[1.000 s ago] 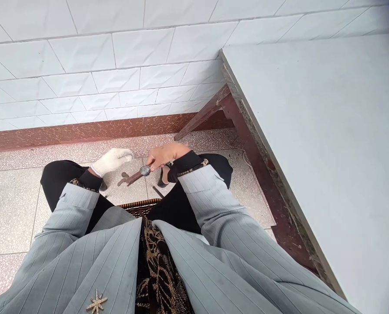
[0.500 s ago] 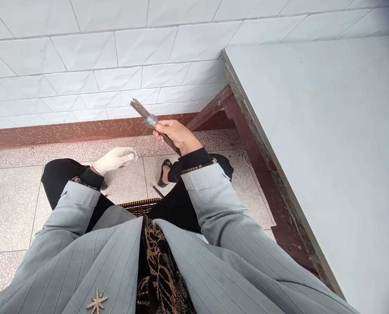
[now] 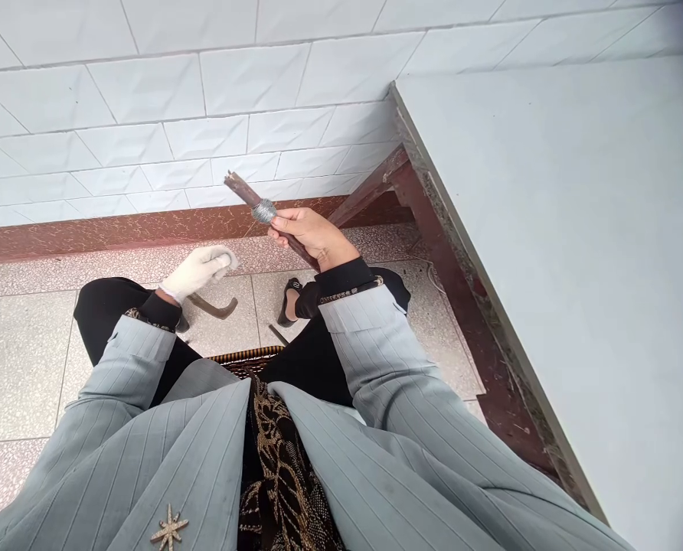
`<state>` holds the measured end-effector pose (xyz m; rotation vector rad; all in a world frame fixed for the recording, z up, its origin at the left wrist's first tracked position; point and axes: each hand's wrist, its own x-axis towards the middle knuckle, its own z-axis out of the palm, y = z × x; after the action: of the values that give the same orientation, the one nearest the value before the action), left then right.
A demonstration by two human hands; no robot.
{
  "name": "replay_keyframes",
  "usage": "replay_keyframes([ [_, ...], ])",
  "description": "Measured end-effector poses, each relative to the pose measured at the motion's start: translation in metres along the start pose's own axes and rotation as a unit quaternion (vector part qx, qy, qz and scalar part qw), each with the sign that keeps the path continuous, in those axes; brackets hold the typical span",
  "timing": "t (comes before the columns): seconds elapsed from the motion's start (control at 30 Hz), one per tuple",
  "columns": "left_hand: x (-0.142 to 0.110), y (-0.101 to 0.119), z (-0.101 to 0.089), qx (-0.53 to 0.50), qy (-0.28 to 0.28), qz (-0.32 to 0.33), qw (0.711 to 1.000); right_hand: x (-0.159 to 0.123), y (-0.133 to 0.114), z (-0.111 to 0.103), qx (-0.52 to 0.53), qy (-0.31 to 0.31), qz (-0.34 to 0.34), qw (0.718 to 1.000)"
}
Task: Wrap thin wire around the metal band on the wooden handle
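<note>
My right hand (image 3: 310, 233), bare, is closed around a dark brown wooden stick (image 3: 241, 190) that slants up to the left. Grey metal wire (image 3: 264, 211) is wound in a thick bulge around the stick, right at my fingertips. Lower to the left, my left hand (image 3: 197, 269) wears a white glove, its fingers closed. Something small and whitish shows at its fingertips, too unclear to name. Just beneath this hand a curved brown piece (image 3: 218, 308) shows; whether it is held, I cannot tell. The stick's lower end disappears behind my right wrist.
A table with a pale top (image 3: 548, 229) and reddish-brown legs stands at the right. White wall tiles (image 3: 146, 88) rise ahead above a brown skirting band (image 3: 60, 239). Between my knees is a woven wicker edge (image 3: 246, 358), with a short dark stick (image 3: 278, 334) beyond it.
My left hand has shifted slightly up and left, and the curved brown piece has come into sight below it. My right hand and the stick have barely moved.
</note>
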<state>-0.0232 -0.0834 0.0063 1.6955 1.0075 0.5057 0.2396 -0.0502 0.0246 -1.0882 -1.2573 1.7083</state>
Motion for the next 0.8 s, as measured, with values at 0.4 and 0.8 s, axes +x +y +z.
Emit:
replay_keyframes([
  [0.4,0.011,-0.010,0.007,0.205,-0.020,0.011,0.979,0.004,0.005,-0.003,-0.056,-0.004,0.003,0.998],
  [0.8,0.012,-0.017,0.005,0.175,-0.069,0.024,0.982,0.010,0.009,0.006,-0.463,-0.330,0.184,0.802],
])
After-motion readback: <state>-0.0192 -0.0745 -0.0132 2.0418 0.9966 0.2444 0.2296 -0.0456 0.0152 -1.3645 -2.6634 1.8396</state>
